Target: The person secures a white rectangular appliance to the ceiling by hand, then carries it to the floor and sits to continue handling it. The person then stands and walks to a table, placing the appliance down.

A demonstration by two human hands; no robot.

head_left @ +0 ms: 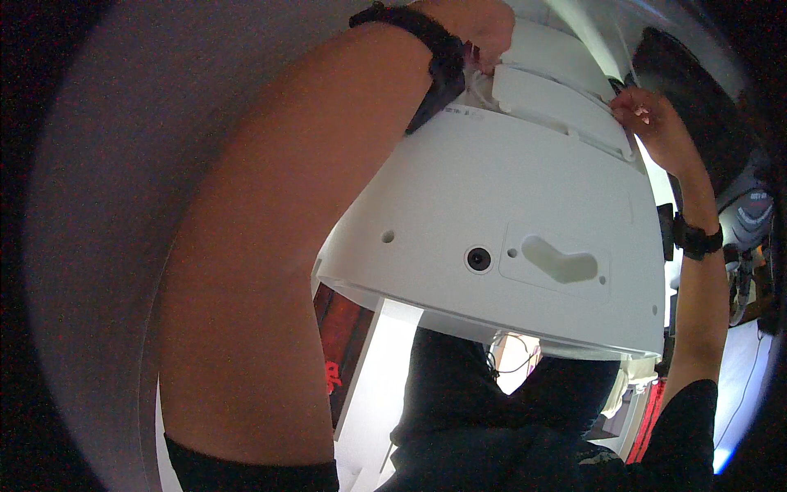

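Note:
A large white plastic housing fills the middle of the view, with a round dark lens-like part and an angled recess on its face. Along its far edge runs a narrower white strip. My left hand reaches to the strip's left end, fingers curled beside some pale thin parts; what it grips is hidden. At the strip's right end, my right hand has its thumb and fingers closed on the strip's edge. Both wrists wear black straps, with a dark device on the left one.
A grey wall-like surface lies left of my left arm. Dark bulky objects stand at the far right, near a blue-grey item and a hanging cable. Red-and-black panels show below the housing.

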